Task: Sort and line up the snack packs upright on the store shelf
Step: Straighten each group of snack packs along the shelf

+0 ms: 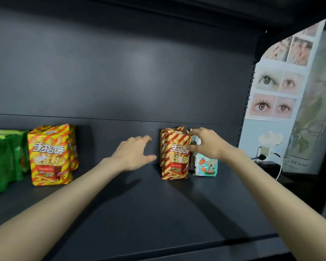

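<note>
Snack packs [49,155] stand upright in two groups on the dark shelf [158,213]; a broad stretch of board separates the groups and runs forward to the front edge. Beyond the shelf's right upright, a poster [279,87] of eye pictures.

Left group: green packs [6,159], cut by the frame's left edge, just beside a left striped pack [51,166] with a second striped pack [74,147] close behind it.

Right group: central striped pack [174,161], with a teal pack [205,165] just beside its right edge.

Left hand [134,153], fingers spread and holding nothing, hovers in the gap, near the central striped pack but apart from it. Right hand [207,144] pinches that pack's upper right corner, thumb on the front face, fingers curled over the top.
</note>
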{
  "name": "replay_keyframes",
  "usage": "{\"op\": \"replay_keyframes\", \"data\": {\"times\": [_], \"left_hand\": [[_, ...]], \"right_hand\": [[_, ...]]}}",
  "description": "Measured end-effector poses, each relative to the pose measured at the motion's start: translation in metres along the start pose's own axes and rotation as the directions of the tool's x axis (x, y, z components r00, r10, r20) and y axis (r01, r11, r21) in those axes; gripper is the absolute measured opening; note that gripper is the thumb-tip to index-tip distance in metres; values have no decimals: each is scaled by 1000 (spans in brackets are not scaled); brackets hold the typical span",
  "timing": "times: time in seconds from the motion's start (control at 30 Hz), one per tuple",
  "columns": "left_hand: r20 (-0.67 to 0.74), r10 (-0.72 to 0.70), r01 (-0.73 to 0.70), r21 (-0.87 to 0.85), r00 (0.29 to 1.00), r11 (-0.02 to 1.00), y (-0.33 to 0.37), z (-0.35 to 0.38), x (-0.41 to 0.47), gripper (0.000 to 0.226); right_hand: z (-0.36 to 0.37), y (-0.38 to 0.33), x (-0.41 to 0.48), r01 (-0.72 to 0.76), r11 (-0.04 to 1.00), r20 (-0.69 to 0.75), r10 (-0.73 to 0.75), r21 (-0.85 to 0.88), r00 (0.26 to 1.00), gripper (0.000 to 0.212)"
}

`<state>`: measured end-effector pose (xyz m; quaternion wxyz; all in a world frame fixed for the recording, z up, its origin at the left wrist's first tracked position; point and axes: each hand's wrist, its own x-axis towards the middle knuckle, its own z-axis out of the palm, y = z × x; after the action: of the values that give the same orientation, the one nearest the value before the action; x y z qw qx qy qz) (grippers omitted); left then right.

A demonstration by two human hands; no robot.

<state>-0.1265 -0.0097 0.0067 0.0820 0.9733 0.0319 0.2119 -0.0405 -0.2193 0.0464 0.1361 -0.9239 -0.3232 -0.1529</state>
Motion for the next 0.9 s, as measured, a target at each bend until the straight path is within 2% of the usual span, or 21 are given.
{"op": "replay_keyframes", "data": {"times": [0.23,0.4,0.7,0.9], "left_hand": [[56,-71,77,-121,996,990,32,19,19,80],[104,-92,116,-261,990,958,37,29,33,92],[226,-81,188,-509,971,840,29,52,58,109],[286,-74,231,-569,955,789,20,68,72,116]], "right_hand": [[-5,31,12,60,994,7,-61,94,998,56],[1,43,28,80,985,15,-83,156,996,66],[12,54,63,95,995,40,-95,19,995,87],[20,62,81,136,990,68,-137,25,988,86]]}}
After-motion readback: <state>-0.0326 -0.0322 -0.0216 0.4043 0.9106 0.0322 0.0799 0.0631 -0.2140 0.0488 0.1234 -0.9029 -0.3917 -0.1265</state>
